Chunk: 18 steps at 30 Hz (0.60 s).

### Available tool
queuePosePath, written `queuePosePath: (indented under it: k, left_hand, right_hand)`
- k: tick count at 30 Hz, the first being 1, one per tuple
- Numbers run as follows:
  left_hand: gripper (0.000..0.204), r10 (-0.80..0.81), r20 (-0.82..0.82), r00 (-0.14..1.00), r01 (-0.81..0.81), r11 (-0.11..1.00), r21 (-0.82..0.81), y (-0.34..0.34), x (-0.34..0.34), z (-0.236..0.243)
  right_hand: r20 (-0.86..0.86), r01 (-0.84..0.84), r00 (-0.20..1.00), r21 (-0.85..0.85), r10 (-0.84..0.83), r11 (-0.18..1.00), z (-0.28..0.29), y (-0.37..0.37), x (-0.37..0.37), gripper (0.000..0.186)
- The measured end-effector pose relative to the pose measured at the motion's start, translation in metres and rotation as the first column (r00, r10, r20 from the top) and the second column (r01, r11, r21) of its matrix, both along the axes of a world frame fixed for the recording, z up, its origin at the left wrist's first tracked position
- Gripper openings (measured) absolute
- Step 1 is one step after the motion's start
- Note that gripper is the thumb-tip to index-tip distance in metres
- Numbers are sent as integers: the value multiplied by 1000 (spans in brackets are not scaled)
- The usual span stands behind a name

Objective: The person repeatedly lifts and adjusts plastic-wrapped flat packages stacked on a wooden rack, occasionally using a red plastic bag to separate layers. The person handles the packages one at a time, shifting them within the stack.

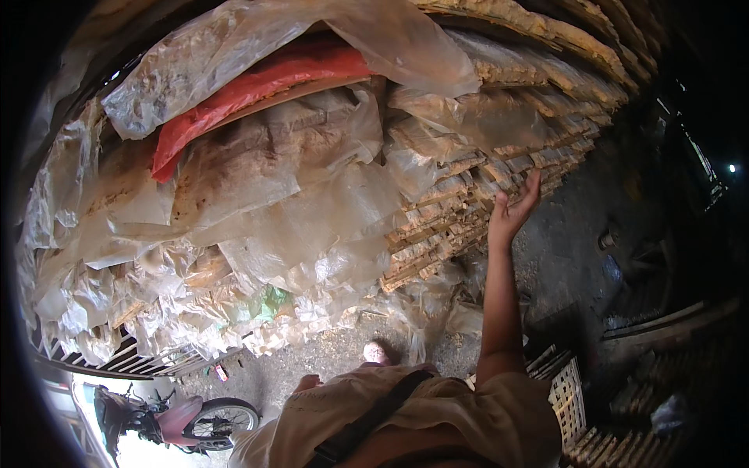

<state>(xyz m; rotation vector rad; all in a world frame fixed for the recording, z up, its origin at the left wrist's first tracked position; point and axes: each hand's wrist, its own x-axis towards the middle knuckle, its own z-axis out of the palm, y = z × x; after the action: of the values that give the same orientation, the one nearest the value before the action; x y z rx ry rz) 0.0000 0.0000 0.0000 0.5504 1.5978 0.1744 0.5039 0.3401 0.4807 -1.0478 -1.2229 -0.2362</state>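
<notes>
In front of me rises a tall stack [437,234] of layered yellowish slabs on wooden slats, with clear plastic sheets [328,210] hanging between and over the layers. My right hand [516,209] is raised at the stack's right edge, thumb apart from the fingers, with nothing seen in it. Whether its fingertips touch the slats I cannot tell. Low beside my body, only a small part of my left hand [310,382] shows, and its fingers are mostly hidden. A red plastic sheet [257,86] lies among the upper layers, under a big clear sheet [211,62].
At the lower left, a motorcycle [179,421] stands in bright light beside a slatted rack [156,363]. White lattice crates [568,398] sit to my lower right. The grey floor [320,355] runs between me and the stack. The far right is dark.
</notes>
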Motion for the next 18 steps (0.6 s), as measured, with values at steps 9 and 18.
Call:
queuePosePath:
  k: [9, 18]
  left_hand:
    - [34, 450, 63, 891, -454, 875, 167, 8, 50, 58]
    - [35, 432, -9, 902, -431, 902, 33, -141, 124, 12]
  right_hand:
    - [535, 175, 797, 236, -278, 956, 111, 18, -23, 22]
    - [509, 121, 818, 303, -268, 945, 164, 6, 5, 20]
